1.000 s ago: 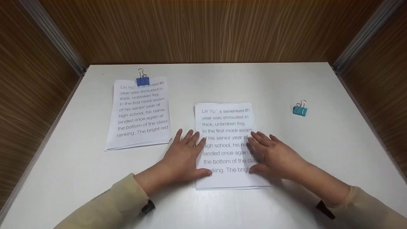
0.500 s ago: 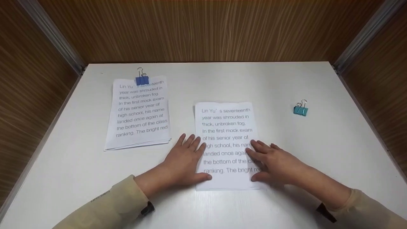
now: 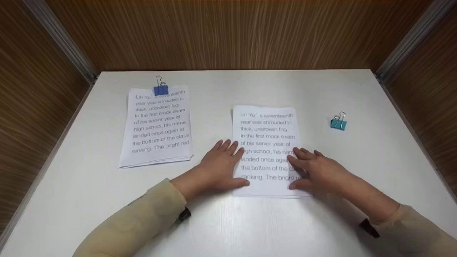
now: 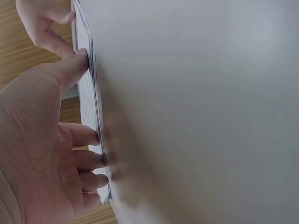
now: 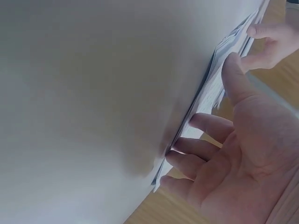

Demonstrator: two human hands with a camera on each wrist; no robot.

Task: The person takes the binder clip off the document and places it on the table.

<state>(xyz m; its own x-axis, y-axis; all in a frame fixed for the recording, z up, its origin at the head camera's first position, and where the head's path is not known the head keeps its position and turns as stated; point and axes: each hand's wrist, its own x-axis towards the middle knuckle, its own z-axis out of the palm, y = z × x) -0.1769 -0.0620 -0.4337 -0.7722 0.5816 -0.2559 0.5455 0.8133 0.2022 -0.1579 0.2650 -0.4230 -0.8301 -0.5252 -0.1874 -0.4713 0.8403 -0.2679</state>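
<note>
A stack of printed paper sheets (image 3: 267,142) lies flat near the middle of the table in the head view. My left hand (image 3: 222,166) lies along its left side, fingers spread and thumb resting on the top sheet's lower left. On the other side, my right hand (image 3: 319,171) touches the right edge, with thumb and index finger over the top sheet. In the left wrist view the fingertips (image 4: 98,161) meet the stack's edge. The right wrist view likewise has fingertips (image 5: 175,151) at the edge, where the sheets look slightly uneven.
To the left lies a second stack of printed sheets (image 3: 157,128), held at its top by a blue binder clip (image 3: 161,90). A teal binder clip (image 3: 338,124) stands on the white table (image 3: 221,232) at the right. Wood-patterned panels (image 3: 228,35) enclose the back and sides.
After slipping a little toward me, both hands and the middle stack have shifted right and away from me. The clipped stack and the teal binder clip stay in place.
</note>
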